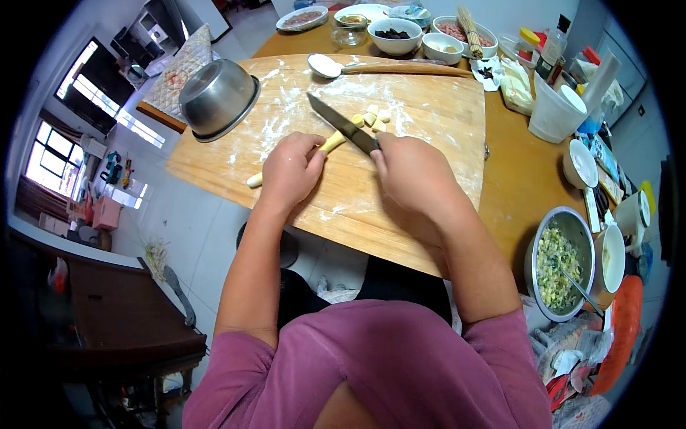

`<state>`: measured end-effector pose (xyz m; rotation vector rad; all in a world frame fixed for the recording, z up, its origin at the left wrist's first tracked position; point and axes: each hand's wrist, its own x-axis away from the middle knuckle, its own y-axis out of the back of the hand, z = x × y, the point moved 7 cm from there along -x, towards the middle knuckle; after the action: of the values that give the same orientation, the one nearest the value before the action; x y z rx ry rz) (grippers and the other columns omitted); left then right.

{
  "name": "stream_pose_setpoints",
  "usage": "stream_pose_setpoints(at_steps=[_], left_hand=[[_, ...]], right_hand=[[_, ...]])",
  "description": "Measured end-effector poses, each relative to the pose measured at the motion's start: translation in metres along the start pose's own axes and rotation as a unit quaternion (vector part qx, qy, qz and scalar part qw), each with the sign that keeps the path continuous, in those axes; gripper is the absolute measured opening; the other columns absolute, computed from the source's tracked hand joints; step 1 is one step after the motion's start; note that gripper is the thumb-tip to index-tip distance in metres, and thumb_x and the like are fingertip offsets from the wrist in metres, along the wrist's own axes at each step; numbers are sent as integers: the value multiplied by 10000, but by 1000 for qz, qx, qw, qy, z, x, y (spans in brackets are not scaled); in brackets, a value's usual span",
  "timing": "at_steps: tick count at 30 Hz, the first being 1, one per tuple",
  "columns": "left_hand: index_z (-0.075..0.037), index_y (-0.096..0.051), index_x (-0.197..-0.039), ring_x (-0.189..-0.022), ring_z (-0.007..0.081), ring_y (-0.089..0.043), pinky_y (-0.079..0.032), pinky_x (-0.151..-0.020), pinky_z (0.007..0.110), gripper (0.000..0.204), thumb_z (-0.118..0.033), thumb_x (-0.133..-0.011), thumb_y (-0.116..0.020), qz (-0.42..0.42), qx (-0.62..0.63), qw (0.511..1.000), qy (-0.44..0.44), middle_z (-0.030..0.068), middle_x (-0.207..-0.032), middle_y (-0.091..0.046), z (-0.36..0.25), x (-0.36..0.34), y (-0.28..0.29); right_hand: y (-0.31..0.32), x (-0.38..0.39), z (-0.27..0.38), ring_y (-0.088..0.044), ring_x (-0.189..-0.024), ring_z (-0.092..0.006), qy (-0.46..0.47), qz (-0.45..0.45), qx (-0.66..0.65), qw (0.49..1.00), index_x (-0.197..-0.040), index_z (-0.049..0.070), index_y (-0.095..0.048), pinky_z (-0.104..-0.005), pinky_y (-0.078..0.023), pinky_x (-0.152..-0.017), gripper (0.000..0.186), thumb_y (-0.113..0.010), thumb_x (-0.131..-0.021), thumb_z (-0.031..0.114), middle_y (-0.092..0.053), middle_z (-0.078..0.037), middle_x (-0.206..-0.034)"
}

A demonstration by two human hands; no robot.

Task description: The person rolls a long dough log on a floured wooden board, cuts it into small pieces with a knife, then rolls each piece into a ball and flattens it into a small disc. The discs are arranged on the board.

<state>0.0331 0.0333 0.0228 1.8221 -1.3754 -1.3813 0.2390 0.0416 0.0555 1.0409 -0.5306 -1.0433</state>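
Observation:
A long rope of pale yellow dough (333,141) lies across the floured wooden board (421,236). My left hand (291,166) is closed over the rope, whose far left end sticks out beyond the knuckles. In my right hand (411,168) is a kitchen knife (341,123), its broad dark blade pointing up and left over the rope's right end. Several small cut dough pieces (373,116) sit just beyond the blade. The knife's handle is mostly hidden by my fingers.
An upturned metal bowl (219,99) rests at the board's left edge. A flour scoop (325,66) and a rolling pin (407,69) lie along the far side. Bowls of food, including a black-filled one (394,36), line the back. Chopped filling fills a steel bowl (530,268) at right.

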Motion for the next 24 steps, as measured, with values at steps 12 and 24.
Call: stream_pose_setpoints(at_steps=[12, 24], left_hand=[[-94, -765, -1076, -985, 351, -681, -554, -824, 445, 187, -162, -902, -768, -44, -22, 998, -38, 122, -1005, -699, -19, -11, -14], [-87, -748, -1108, -1040, 360, -664, -548, -871, 460, 217, -179, -912, -758, 5, -30, 999, -21, 137, -1063, -689, -23, -13, -15]], right_hand=[[16, 18, 3, -709, -861, -433, 51, -61, -24, 997, -1059, 0, -646, -542, -550, -792, 263, -552, -1074, 244, -728, -225, -885], [-3, 15, 11, -753, -867, -385, 27, -4, 67, 997, -1055, 8, -674, -486, -593, -792, 186, -579, -1034, 167, -754, -203, -898]])
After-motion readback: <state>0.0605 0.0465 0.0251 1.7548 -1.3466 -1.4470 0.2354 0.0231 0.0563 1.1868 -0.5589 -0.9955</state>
